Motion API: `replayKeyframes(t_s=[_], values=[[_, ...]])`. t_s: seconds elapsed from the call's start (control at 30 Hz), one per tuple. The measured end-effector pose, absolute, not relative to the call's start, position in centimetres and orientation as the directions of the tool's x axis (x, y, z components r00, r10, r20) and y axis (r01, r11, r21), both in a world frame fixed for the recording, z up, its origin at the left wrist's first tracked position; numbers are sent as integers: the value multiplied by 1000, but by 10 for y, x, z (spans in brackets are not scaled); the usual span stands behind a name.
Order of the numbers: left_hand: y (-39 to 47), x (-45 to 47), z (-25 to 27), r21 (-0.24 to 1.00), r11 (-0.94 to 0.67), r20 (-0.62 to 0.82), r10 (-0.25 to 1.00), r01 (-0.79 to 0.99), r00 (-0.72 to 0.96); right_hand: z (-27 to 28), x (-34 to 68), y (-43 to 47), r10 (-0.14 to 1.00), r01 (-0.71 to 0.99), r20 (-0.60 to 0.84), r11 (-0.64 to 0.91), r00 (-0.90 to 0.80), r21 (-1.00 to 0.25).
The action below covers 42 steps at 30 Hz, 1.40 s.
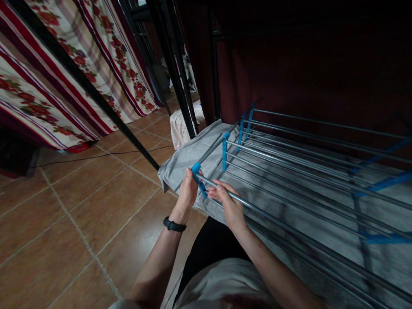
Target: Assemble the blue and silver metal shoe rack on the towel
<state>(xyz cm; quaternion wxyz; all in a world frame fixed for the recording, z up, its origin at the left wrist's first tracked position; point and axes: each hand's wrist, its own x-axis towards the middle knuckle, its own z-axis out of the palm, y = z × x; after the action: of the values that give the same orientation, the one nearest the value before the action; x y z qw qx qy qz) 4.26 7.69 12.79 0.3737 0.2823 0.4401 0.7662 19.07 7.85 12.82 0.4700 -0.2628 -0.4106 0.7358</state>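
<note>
The left hand [187,189] holds a blue connector [195,168] in its fingers, and just right of that connector the right hand [232,208] has its fingers around a metal tube [267,213].

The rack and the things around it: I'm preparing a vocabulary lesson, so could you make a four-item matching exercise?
1. left hand
2. right hand
3. wristband
4. curtain

A. hanging, with flowers and stripes
B. fingers around a metal bar
C. black, worn near a hand
D. at a blue joint

Pairs: 1-D, 2-B, 3-C, 4-A
</note>
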Motion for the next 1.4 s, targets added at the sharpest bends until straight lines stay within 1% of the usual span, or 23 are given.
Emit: replayKeyframes(t_s=[0.1,0.2,0.3,0.37,0.47,0.57,0.83,0.97,1.13,1.4], values=[[77,42,128,889,-315,83,825,-333,-559,130,191,77,910,-480,-9,-227,-414,-848],[76,41,131,877,-295,52,842,-378,-537,134,192,76,913,-484,-7,-222,-407,-847],[75,43,137,859,-275,14,856,-432,-517,140,194,77,908,-457,43,-168,-416,-874],[75,45,141,849,-280,15,860,-448,-509,144,195,80,903,-438,66,-141,-424,-888],[74,48,144,845,-293,33,864,-447,-503,147,195,84,914,-441,25,-172,-405,-881],[74,47,142,849,-279,19,865,-449,-502,147,196,85,917,-451,2,-194,-399,-871],[75,46,139,875,-284,34,844,-392,-536,140,197,81,903,-419,43,-156,-427,-895],[75,49,138,889,-297,58,827,-348,-560,136,196,81,903,-436,45,-162,-427,-885],[75,48,131,900,-299,70,817,-317,-572,135,192,77,912,-461,-2,-209,-410,-863],[75,52,132,909,-306,72,783,-282,-617,136,182,68,931,-567,-87,-289,-356,-772]])
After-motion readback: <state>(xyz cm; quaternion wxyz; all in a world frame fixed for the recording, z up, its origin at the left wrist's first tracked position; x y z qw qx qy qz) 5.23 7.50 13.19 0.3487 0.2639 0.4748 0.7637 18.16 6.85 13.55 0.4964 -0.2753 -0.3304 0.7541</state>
